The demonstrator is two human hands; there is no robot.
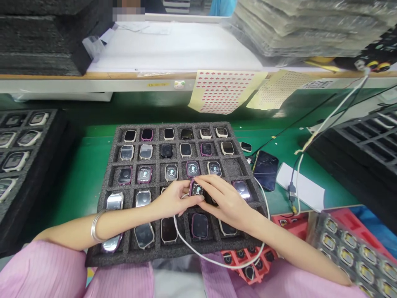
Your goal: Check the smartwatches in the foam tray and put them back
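A purple-framed smartwatch case (197, 189) with a lit screen is held between both hands over a black foam tray (136, 258). My left hand (173, 199) pinches its left side, thumb along the lower edge. Fingers of my right hand (228, 199) close on its top and right side. From under my left hand a white cable (217, 263) loops down and around to the right; its end is hidden behind the fingers. Around the hands, the tray's compartments hold many watch cases without straps, some with lit screens, such as a purple one (192, 169).
A black phone (266, 170) and a white paper (302, 188) lie right of the tray. More foam trays stand at left (37, 165) and right (356, 157). Red trays (260, 269) sit low at right. Sticker sheets (228, 91) hang from the shelf edge (130, 85).
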